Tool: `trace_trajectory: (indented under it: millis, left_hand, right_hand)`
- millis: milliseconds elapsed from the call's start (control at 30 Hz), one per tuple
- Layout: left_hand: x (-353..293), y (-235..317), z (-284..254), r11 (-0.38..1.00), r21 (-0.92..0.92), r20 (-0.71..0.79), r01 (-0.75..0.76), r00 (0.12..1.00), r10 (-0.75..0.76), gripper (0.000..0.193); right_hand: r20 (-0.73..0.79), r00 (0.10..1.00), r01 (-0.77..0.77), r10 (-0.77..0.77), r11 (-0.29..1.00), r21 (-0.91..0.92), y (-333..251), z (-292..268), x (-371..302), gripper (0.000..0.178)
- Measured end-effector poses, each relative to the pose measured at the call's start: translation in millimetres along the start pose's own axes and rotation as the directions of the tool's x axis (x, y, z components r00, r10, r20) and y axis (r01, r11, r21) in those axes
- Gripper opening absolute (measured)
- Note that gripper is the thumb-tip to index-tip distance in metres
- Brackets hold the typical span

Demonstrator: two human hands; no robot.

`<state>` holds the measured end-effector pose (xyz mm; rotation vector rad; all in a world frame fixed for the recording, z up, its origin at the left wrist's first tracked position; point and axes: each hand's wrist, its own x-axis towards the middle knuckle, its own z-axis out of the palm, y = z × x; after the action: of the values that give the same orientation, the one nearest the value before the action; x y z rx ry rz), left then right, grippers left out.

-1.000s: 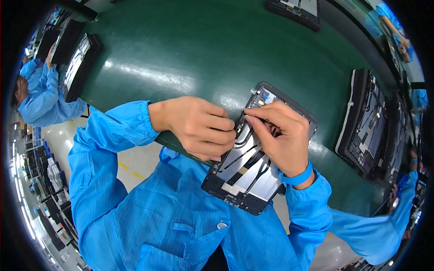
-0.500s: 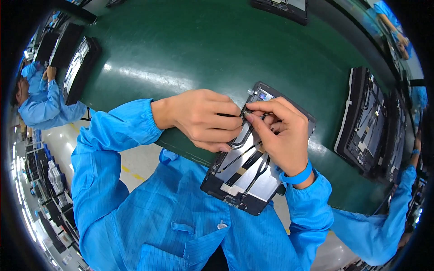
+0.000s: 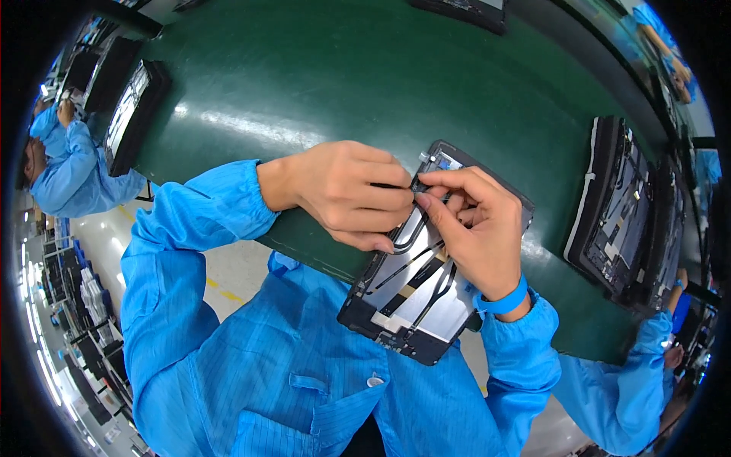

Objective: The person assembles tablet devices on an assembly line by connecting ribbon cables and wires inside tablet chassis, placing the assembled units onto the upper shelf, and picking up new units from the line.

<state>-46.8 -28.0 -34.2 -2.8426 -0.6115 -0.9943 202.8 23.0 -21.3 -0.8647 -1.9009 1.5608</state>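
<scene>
An opened tablet-like device [image 3: 362, 311], with silver plates and black cables inside a dark frame, lies at a slant across the near edge of the green table [image 3: 266, 84]. My left hand [image 3: 343, 194] is closed at its upper left side, fingers curled; my own fingers hide what they grip. From the right, my right hand [image 3: 487, 236] pinches a thin black cable [image 3: 415, 236] between thumb and index finger, close to the left fingertips. The other right fingers are curled over the device. A blue band [image 3: 502, 302] circles my right wrist.
Similar opened devices in black trays stand at the right [image 3: 609, 213]; more dark trays [image 3: 129, 122] are at the left. Another tray [image 3: 468, 11] sits at the far edge. Co-workers in blue are at the left [image 3: 76, 164] and right [image 3: 620, 392].
My hands hold nearly the same pose, the fingertips still together at the cable. The left co-worker's hand has risen, and the right co-worker's arm has moved lower and nearer.
</scene>
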Motion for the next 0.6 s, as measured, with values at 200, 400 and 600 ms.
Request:
trace_trajectory:
  millis: [200, 400, 600]
  left_hand:
    - [-0.4, -7.5, 4.3, 0.999, 0.001, 0.017, 0.046, 0.999, -0.046, 0.035]
    - [-4.1, 3.3, -2.8, 0.979, -0.097, 0.068, 0.180, 0.982, -0.173, 0.056]
    - [-5.4, 3.9, -5.4, 0.968, -0.126, 0.124, 0.217, 0.971, -0.202, 0.059]
  right_hand:
    - [-0.075, 0.995, -0.059, 0.066, 0.994, 0.094, -1.8, 0.8, 0.2, 0.030]
    - [-0.069, 0.993, -0.097, 0.098, 0.995, 0.021, -6.2, -0.3, 1.7, 0.037]
    - [-0.048, 0.988, -0.146, 0.149, 0.988, 0.048, -9.9, -0.7, 2.8, 0.039]
